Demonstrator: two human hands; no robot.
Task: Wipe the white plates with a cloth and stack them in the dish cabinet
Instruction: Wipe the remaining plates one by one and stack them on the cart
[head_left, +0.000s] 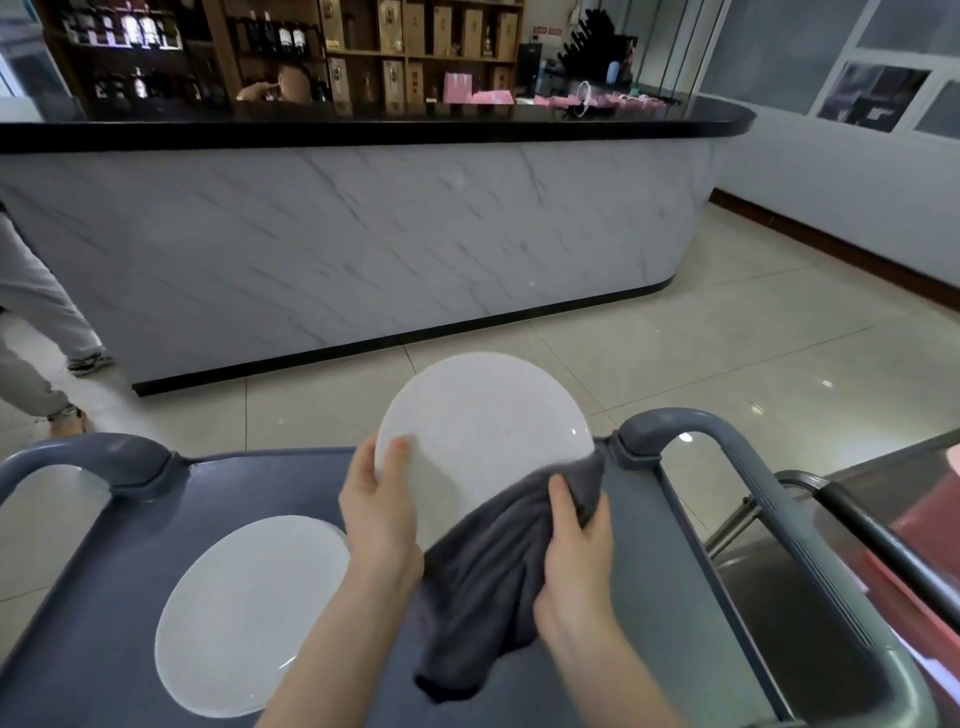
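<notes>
Grey cart (649, 545) below; tilted plate (483, 431) in left hand (379, 519) grip, cloth (483, 582) in right hand (576, 561)

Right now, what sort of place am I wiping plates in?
Probably a restaurant or bar: a black-topped, marble-fronted counter, wooden shelves of dark bottles behind it, and a grey plastic service cart.

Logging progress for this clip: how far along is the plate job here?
Done: nothing visibly stacked; no dish cabinet is in view. In hand: the left hand grips a tilted white plate above the cart while the right hand holds a grey cloth against its lower edge, so wiping is under way. Left: a second plate lies flat on the cart, wiped or not I cannot tell; stacking remains.
</notes>
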